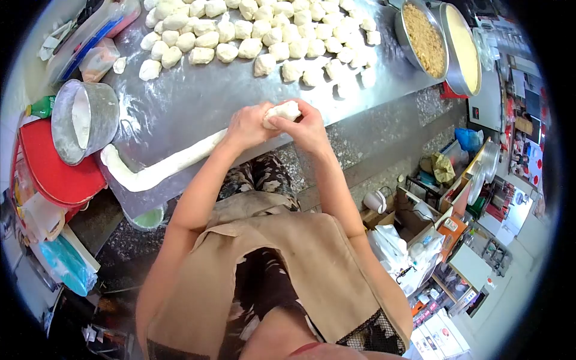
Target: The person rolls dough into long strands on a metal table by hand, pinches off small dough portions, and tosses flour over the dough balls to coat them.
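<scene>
A long rope of white dough (174,165) lies along the near edge of the metal table, bent at its left end. Its right end runs under my left hand (249,125), whose fingers are wrapped round the dough. My right hand (307,127) pinches the end piece of dough (285,112) between thumb and fingers, touching my left hand. Beyond both hands, many small dough pieces (246,48) are spread over the far part of the table.
The metal table (192,99) carries a flour pot (99,120) at the left, beside a red lid (54,165). At the back right stand a bowl of brown crumbly filling (423,42) and a pan with pale yellow contents (463,51). Boxes and bags (399,246) fill the lower right.
</scene>
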{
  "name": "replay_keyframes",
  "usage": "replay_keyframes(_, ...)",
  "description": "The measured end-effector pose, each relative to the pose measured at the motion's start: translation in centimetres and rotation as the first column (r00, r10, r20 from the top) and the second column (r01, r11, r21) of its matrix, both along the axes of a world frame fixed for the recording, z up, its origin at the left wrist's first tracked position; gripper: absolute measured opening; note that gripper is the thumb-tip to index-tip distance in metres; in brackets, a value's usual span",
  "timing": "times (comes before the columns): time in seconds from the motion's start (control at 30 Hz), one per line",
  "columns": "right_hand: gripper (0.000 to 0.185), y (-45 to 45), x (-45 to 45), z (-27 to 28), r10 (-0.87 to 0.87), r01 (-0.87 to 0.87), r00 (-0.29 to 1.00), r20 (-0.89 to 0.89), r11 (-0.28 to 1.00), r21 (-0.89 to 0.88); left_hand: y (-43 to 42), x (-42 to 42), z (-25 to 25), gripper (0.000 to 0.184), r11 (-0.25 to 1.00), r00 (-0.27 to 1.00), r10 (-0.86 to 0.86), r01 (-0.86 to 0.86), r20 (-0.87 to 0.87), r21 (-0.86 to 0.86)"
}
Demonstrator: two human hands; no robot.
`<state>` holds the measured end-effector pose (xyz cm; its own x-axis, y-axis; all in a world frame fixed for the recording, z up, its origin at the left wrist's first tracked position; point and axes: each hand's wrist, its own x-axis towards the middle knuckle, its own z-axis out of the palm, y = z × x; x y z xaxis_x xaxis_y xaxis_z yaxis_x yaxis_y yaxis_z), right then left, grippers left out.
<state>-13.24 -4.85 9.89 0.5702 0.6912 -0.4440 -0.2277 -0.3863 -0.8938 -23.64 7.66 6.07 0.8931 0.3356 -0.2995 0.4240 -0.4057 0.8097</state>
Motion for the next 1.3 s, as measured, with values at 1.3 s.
replay_keyframes(1.3,0.029,4.0,-5.6,1.1,0.021,-0.031,0.788,0.615,1.0,0.006,1.6,-4.9,0.8,0.044,0.997,0.996,0.055,-0.059,0.064,0.056)
